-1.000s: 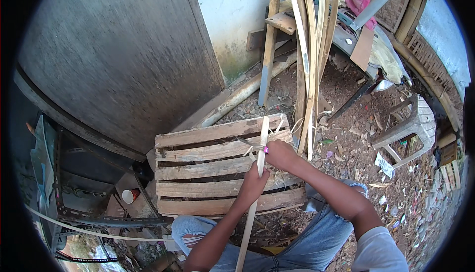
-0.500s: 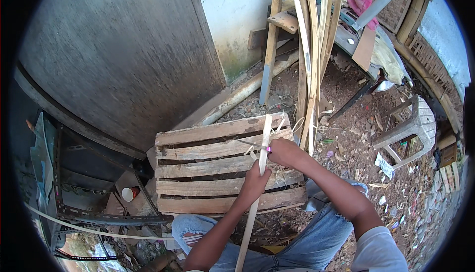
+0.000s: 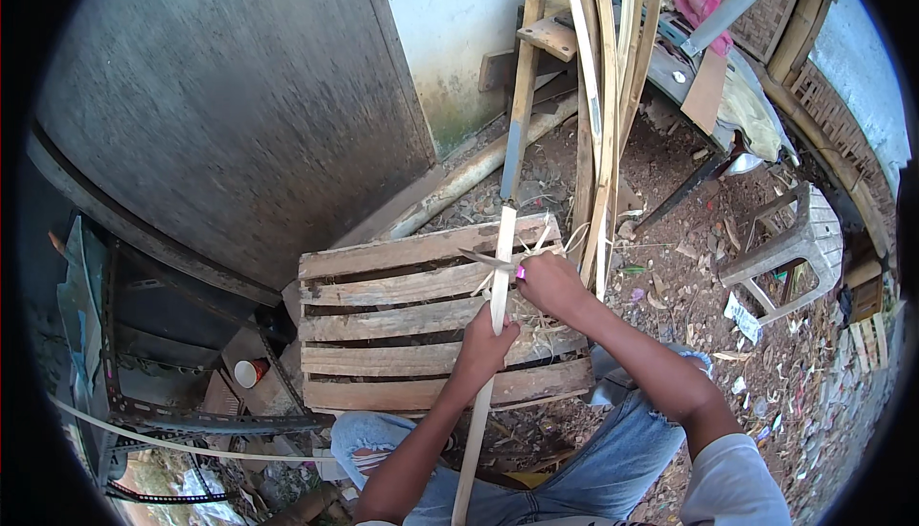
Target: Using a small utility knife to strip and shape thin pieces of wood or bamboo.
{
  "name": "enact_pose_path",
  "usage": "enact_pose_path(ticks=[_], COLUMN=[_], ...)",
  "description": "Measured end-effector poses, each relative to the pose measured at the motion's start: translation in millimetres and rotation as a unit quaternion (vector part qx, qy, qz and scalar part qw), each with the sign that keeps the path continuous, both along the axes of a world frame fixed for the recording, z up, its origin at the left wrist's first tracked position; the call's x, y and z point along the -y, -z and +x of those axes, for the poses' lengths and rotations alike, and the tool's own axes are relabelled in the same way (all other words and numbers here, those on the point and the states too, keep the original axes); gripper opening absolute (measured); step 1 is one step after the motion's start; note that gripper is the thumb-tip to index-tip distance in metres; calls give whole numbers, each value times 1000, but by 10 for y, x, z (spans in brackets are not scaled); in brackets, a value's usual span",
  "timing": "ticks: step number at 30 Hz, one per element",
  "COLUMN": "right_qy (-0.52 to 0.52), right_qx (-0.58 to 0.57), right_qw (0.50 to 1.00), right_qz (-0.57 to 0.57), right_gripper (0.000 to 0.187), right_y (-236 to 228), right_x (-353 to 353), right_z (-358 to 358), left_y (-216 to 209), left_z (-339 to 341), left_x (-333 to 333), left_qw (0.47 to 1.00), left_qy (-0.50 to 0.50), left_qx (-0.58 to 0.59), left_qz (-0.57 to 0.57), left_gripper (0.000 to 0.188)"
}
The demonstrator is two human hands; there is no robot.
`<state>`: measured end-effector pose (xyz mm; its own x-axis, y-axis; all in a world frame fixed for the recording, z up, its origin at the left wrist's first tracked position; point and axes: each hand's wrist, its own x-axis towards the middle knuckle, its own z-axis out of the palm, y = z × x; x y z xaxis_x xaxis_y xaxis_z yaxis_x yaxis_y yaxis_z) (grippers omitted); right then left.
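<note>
A long pale strip of bamboo or wood [image 3: 500, 287] runs from between my legs up over the slatted wooden top [image 3: 383, 320]. My left hand [image 3: 485, 346] is closed round the strip about midway along its visible length. My right hand [image 3: 552, 284] grips a knife [image 3: 489, 259] by its pink-banded handle. The blade points left and lies across the strip, above my left hand. Thin curled shavings [image 3: 550, 342] are scattered on the slats around my right hand.
Several long strips [image 3: 603, 124] stand upright beyond the slatted top, beside a wooden post [image 3: 526, 95]. A plastic stool [image 3: 785, 248] sits on the littered dirt floor at right. A large dark board [image 3: 239, 95] leans at left, near a red and white cup [image 3: 251, 373].
The strip's upper end has shifted up and slightly left, and my left hand has moved a little up and left. The knife stays across the strip, its blade now showing broader.
</note>
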<state>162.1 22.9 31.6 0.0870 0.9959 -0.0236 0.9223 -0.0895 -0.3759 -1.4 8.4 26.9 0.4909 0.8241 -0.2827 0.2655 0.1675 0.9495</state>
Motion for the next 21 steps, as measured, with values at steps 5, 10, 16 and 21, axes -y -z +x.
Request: enact_pose_path(ticks=[5, 10, 16, 21], right_qy=[-25, 12, 83, -20], right_qx=[27, 3, -18, -67], right_qw=[999, 1000, 996, 997], right_qz=[-2, 12, 38, 16], right_gripper=[16, 21, 24, 24], right_y=[31, -58, -75, -58], right_x=[-22, -26, -135, -14], right_z=[46, 29, 192, 45], left_y=[-3, -49, -166, -141], left_z=[-19, -51, -48, -135], left_x=[2, -25, -49, -78], left_qw=[1000, 1000, 986, 960], left_qy=[-1, 6, 17, 24], left_qx=[12, 8, 87, 147], left_qz=[5, -3, -144, -236], left_gripper=[16, 16, 18, 20])
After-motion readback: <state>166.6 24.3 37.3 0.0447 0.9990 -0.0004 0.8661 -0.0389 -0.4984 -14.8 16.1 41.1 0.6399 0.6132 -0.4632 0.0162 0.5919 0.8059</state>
